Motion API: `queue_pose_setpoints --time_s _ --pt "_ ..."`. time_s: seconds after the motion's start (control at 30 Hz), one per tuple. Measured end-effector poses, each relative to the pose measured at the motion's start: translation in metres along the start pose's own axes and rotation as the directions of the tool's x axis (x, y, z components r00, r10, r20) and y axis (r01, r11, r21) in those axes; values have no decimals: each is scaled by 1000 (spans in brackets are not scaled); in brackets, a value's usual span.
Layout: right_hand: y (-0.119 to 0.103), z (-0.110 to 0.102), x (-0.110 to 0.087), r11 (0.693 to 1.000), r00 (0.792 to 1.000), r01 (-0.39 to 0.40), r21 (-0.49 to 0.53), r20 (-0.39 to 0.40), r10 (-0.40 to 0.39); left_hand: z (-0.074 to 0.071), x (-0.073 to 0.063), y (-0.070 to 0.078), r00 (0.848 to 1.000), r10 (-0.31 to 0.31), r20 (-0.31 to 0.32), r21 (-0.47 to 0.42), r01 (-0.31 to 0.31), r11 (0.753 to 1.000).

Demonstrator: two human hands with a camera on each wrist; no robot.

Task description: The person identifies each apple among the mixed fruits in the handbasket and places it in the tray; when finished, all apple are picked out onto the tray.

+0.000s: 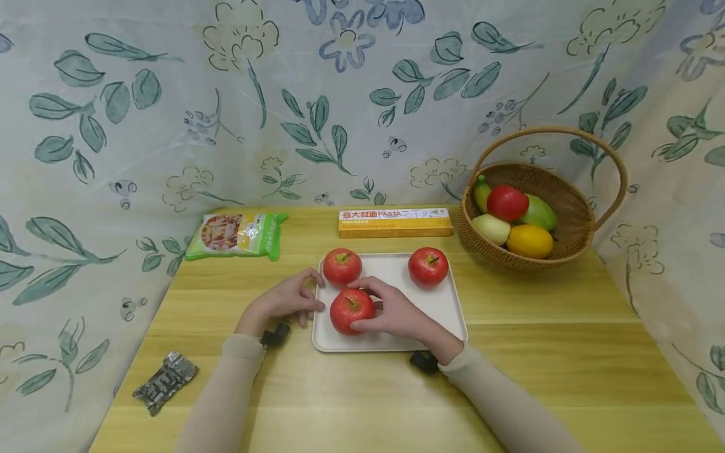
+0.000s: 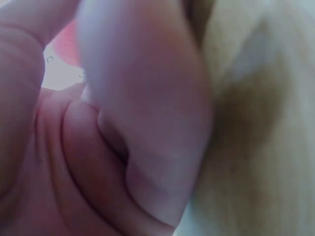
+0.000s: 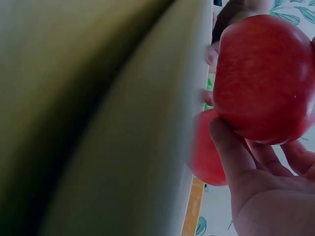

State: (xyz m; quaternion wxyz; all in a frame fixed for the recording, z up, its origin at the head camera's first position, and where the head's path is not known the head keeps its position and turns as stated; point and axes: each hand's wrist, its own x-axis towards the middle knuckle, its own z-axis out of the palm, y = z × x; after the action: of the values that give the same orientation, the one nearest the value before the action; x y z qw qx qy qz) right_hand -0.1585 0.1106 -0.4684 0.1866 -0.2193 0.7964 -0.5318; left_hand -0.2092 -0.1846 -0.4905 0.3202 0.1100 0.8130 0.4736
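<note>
My right hand [image 1: 391, 308] grips a red apple [image 1: 351, 312] over the front left part of a white tray [image 1: 396, 343], thumb on its near side and fingers round its far side. In the right wrist view the held apple [image 3: 266, 78] looms large, with fingers [image 3: 234, 152] under it. A second red apple [image 1: 342, 267] sits on the tray just behind it, and a third apple [image 1: 428, 267] at the back right. My left hand [image 1: 286, 299] is at the tray's left rim, fingertips right at the edge and fingers loosely bent.
Behind the tray lies a yellow pasta box [image 1: 395, 224]. A wicker basket [image 1: 578, 233] of fruit stands at the back right. At the back left is a green food packet [image 1: 235, 236]; a small dark wrapped packet [image 1: 165, 382] lies near the left edge of the wooden table [image 1: 351, 402].
</note>
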Motion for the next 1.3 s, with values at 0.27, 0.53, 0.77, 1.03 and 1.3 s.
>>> queue_pose_setpoints --time_s 0.27,0.53,0.77,1.03,1.3 --pt "3 9 0 1000 999 6 -26 38 -5 0 -1 2 1000 10 7 -17 -10 1000" --pt "6 11 2 999 998 5 -48 63 -2 -1 -1 3 1000 19 9 -24 -19 1000" --pt "4 12 2 999 996 1 -54 88 3 -1 -1 2 1000 17 11 -15 -17 1000" --pt "6 10 1 998 994 -13 -59 104 19 0 0 0 1000 -2 9 -26 2 1000" --pt "2 -3 -3 998 995 13 -55 96 -8 1 -1 1 1000 -10 9 -28 11 1000"
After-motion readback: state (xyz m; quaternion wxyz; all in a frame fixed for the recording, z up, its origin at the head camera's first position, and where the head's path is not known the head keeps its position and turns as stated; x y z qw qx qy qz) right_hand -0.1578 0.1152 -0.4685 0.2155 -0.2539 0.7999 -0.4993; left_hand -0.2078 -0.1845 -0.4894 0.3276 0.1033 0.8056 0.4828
